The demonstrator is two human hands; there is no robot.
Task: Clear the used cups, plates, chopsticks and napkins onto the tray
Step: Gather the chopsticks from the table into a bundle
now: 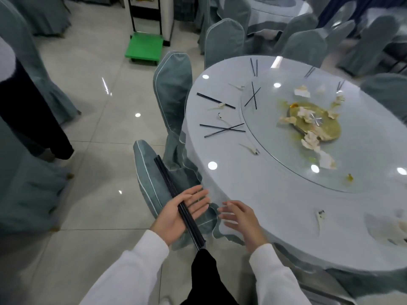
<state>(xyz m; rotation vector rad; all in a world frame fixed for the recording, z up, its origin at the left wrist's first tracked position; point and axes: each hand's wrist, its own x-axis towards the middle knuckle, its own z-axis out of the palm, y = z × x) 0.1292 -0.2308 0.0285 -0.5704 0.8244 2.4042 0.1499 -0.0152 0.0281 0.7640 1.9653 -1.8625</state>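
Left hand [178, 214] lies flat, fingers spread, bundled chopsticks [176, 200] across the palm; right hand [240, 219], at its 3 o'clock, open, empty.

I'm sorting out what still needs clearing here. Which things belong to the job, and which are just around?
Job:
- chopstick bundle on the open left hand
- crossed chopsticks on the table
- crumpled napkins on the glass turntable

Just around:
- covered chairs
- green cart

One head-worn wide-angle view looks forward and steeply down from standing height. The round tabletop [275, 194] fills the frame from 1 to 4 o'clock, close by; tiled floor [92, 133] spreads from 8 to 11 o'clock. Straight lines bow near the frame edges.
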